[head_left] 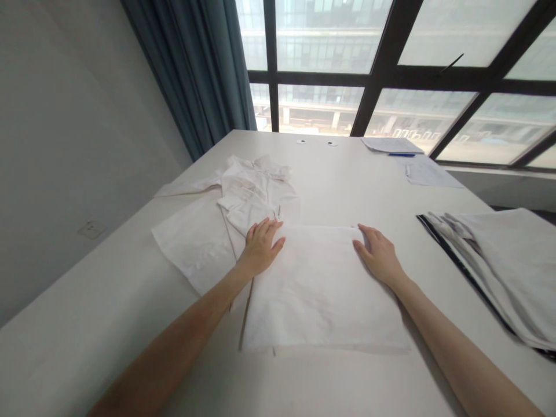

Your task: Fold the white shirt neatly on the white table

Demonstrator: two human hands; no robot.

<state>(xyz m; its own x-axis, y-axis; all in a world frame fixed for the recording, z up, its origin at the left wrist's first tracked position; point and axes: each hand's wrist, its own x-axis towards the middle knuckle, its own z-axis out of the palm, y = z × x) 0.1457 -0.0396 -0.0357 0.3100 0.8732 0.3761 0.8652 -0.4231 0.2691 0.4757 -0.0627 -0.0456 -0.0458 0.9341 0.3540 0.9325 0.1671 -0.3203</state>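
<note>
hands rest flat on a white folded garment lying near the front edge of the white table. left hand presses the garment's far left corner, fingers straight and close together, gripping nothing. right hand lies palm down on the garment's far right corner, fingers extended and close together. beyond the garment's left side sits a crumpled white shirt; well right of the garment, a stack of folded cloth.
</note>
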